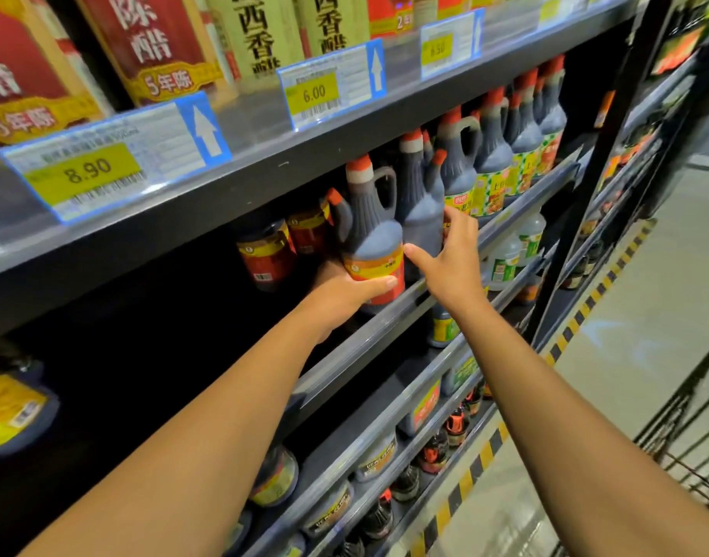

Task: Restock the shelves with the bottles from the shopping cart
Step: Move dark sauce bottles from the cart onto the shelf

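A dark jug-shaped bottle [371, 231] with an orange cap, a handle and a red-and-yellow label stands at the front of the middle shelf [365, 343]. My left hand [345, 293] grips its base, thumb across the label. My right hand [449, 259] is spread open just to its right, fingers touching the neighbouring dark bottle [423, 219]. A row of similar bottles [505, 142] runs off to the right along the same shelf.
The upper shelf carries vinegar packs [156, 42] and price tags [104, 162]. Lower shelves [405, 432] are packed with dark bottles. Black wire of the shopping cart [694, 428] shows at the right edge. Yellow-black tape [477, 460] marks the floor.
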A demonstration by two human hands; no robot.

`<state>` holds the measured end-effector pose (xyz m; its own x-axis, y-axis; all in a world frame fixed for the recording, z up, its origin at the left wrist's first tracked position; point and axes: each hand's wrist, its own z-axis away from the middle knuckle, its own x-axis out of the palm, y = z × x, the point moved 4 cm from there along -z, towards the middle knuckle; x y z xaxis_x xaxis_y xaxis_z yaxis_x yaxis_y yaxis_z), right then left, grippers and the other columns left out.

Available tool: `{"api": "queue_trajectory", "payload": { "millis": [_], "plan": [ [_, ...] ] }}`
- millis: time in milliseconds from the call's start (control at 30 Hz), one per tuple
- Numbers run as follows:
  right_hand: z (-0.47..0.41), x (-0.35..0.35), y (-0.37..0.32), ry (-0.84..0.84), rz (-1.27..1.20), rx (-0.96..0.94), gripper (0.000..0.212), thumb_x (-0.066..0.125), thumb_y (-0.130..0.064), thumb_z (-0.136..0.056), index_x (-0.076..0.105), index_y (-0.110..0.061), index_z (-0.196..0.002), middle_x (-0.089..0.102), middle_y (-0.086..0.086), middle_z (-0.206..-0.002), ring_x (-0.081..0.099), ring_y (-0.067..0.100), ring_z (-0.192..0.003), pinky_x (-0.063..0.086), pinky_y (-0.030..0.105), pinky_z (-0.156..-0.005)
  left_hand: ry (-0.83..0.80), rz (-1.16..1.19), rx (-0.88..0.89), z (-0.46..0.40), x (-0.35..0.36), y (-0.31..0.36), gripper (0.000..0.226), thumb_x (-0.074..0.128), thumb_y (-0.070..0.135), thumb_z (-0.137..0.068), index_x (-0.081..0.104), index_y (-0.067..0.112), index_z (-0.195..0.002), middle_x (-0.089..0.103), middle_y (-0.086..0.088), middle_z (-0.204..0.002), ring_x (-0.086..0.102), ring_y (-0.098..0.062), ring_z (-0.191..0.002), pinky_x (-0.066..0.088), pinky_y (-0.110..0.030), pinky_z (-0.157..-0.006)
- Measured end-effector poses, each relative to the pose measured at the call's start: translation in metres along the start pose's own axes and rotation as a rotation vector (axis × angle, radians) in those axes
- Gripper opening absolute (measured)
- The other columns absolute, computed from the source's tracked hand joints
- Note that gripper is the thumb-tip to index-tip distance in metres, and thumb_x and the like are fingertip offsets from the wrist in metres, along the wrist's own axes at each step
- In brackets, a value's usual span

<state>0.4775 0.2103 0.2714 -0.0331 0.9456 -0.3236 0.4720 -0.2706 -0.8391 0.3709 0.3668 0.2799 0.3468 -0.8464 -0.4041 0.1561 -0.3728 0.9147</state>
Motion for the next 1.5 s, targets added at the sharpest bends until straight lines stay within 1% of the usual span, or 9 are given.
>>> {"api": "queue_trajectory", "payload": {
  "millis": [133, 267, 433, 600, 667, 833, 1033, 1333, 1500],
  "plan": [
    [0.011, 0.0, -0.004, -0.006, 0.072, 0.036, 0.076, 0.076, -0.029, -0.087, 0.038, -0.006, -0.148, 0.044, 0.014, -0.143, 0.035, 0.029, -0.138, 0.036, 0.051, -0.113, -0.055, -0.132, -0.078, 0.015, 0.0, -0.01, 0.058, 0.078, 0.037, -0.086, 0.057, 0.02, -0.137, 0.068, 0.001, -0.124, 0.066, -0.015, -0.112, 0.052, -0.035, -0.098],
    [0.039, -0.004, -0.009, -0.067, 0.21, 0.042, 0.08, 0.067, -0.038, -0.094, 0.028, -0.006, -0.156, 0.031, 0.015, -0.159, 0.024, 0.034, -0.148, 0.024, 0.05, -0.12, 0.002, -0.361, -0.088, 0.046, -0.012, -0.009, 0.084, 0.063, 0.047, -0.095, 0.019, 0.014, -0.159, 0.045, -0.007, -0.154, 0.046, -0.028, -0.138, 0.039, -0.033, -0.103],
    [0.101, -0.013, -0.032, -0.163, 0.444, 0.005, 0.079, 0.052, -0.05, -0.1, 0.015, -0.016, -0.161, 0.009, 0.011, -0.169, 0.007, 0.031, -0.155, 0.014, 0.056, -0.123, 0.076, -0.788, 0.05, 0.098, -0.034, -0.003, 0.081, 0.048, 0.056, -0.098, 0.006, 0.028, -0.161, 0.011, 0.002, -0.169, 0.003, -0.027, -0.156, 0.026, -0.054, -0.116],
    [0.192, -0.035, -0.056, -0.205, 0.682, -0.073, 0.076, 0.04, -0.059, -0.101, 0.01, -0.026, -0.162, -0.004, 0.007, -0.17, -0.003, 0.031, -0.156, 0.006, 0.055, -0.125, 0.091, -1.153, 0.267, 0.177, -0.042, -0.011, 0.081, 0.033, 0.063, -0.099, -0.003, 0.025, -0.161, -0.001, -0.004, -0.17, -0.006, -0.033, -0.155, 0.012, -0.049, -0.124],
    [0.233, -0.046, -0.06, -0.213, 0.732, -0.06, 0.075, 0.041, -0.059, -0.101, 0.011, -0.028, -0.162, -0.003, 0.006, -0.17, -0.003, 0.03, -0.156, 0.006, 0.055, -0.125, 0.078, -1.19, 0.305, 0.211, -0.042, -0.019, 0.081, 0.029, 0.064, -0.099, -0.006, 0.025, -0.16, -0.006, -0.005, -0.17, -0.012, -0.034, -0.154, 0.004, -0.05, -0.125],
    [0.342, -0.064, -0.066, -0.248, 0.814, -0.004, 0.073, 0.041, -0.058, -0.101, 0.011, -0.03, -0.162, -0.002, 0.004, -0.17, -0.002, 0.028, -0.157, 0.007, 0.055, -0.125, 0.058, -1.134, 0.439, 0.302, -0.024, -0.053, 0.081, 0.038, 0.06, -0.098, 0.002, 0.025, -0.161, 0.001, -0.005, -0.17, -0.007, -0.034, -0.155, 0.006, -0.053, -0.124],
    [0.452, -0.11, -0.065, -0.274, 0.899, 0.161, 0.071, 0.034, -0.06, -0.102, 0.007, -0.032, -0.161, -0.005, 0.004, -0.17, -0.005, 0.028, -0.156, 0.004, 0.055, -0.125, -0.11, -1.097, 0.395, 0.382, 0.024, -0.101, 0.084, 0.034, 0.065, -0.097, -0.004, 0.026, -0.161, 0.0, -0.004, -0.17, -0.004, -0.034, -0.155, 0.007, -0.054, -0.124],
    [0.52, -0.238, -0.027, -0.099, 0.978, 0.439, 0.075, 0.039, -0.061, -0.098, 0.019, -0.025, -0.161, 0.009, 0.013, -0.168, 0.01, 0.037, -0.154, 0.011, 0.056, -0.123, -0.328, -0.988, 0.494, 0.427, 0.139, -0.076, 0.081, 0.038, 0.06, -0.1, -0.004, 0.029, -0.161, -0.007, -0.002, -0.169, -0.012, -0.031, -0.155, -0.002, -0.052, -0.123],
    [0.549, -0.282, 0.016, -0.054, 0.947, 0.502, 0.075, 0.033, -0.062, -0.094, 0.023, -0.026, -0.159, 0.014, 0.013, -0.167, 0.019, 0.038, -0.151, 0.021, 0.059, -0.12, -0.427, -1.01, 0.506, 0.433, 0.207, -0.078, 0.082, 0.042, 0.058, -0.098, -0.001, 0.027, -0.161, -0.003, -0.004, -0.17, -0.008, -0.033, -0.155, 0.003, -0.053, -0.124]
  ]
}}
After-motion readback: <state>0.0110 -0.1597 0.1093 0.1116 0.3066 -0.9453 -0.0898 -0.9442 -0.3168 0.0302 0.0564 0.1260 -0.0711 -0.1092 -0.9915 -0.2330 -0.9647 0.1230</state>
